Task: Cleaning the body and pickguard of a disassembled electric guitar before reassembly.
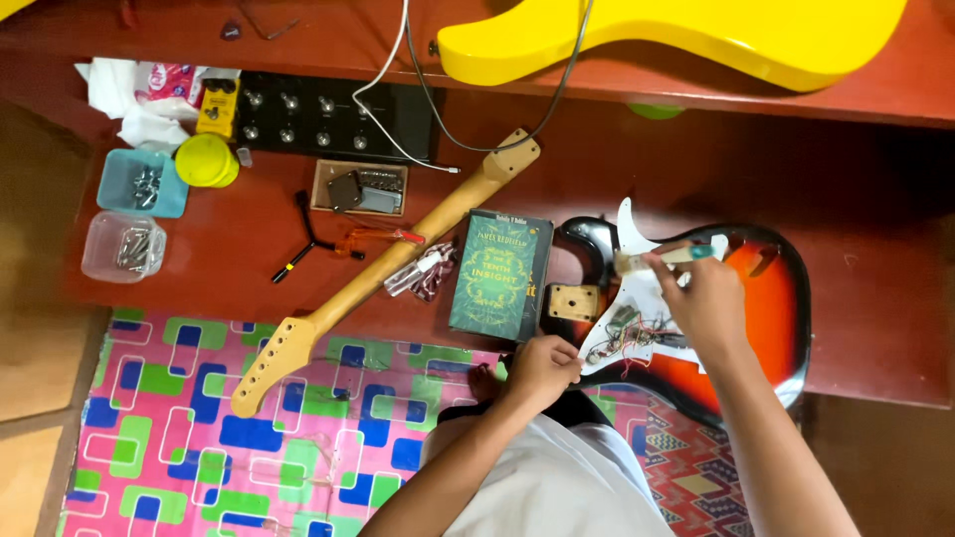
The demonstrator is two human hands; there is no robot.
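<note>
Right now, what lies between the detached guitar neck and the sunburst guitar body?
In the head view, a green book lies between the neck and the body.

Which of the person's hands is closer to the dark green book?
The left hand. It sits just below the green book's lower right corner, holding the white pickguard's edge. The right hand is farther right, over the sunburst guitar body, holding a brush.

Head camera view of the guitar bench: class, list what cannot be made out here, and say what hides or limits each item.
- Tool in the right hand: motion blur hides its tip.
- Wiring under the white pickguard: too small to trace.
- Left hand: fingers curl over the pickguard edge, grip unclear.
- Yellow guitar body: cut off by the top edge.
- Screws in the clear tub: too small to count.
</note>
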